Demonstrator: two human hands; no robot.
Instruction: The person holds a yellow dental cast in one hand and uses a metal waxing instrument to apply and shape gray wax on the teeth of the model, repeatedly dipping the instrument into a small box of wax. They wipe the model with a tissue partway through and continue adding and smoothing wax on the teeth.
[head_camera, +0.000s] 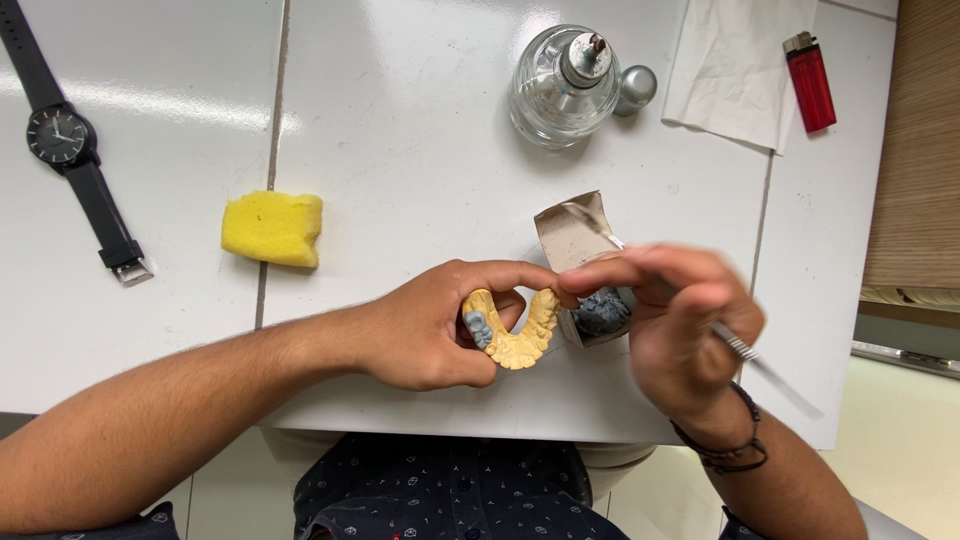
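Two hands work above a white surface (400, 150): the left hand (425, 330) grips one yellow horseshoe-shaped dental cast (520, 335) with a grey tooth, held just over the near edge. The right hand (675, 320) pinches one thin metal tool (740, 350). Nearby lie one sponge (272, 228), one watch (70, 140), one glass burner (562, 85), one red lighter (809, 80).

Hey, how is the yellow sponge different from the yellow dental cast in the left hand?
The sponge is a bright yellow, blocky chunk; the dental cast is paler yellow, horseshoe-shaped, with tooth forms. The sponge lies untouched on the white table; the cast is held in the fingers of the left hand, just above the table edge. The cast carries a grey patch on one side; the sponge is one colour throughout. Both are yellowish.
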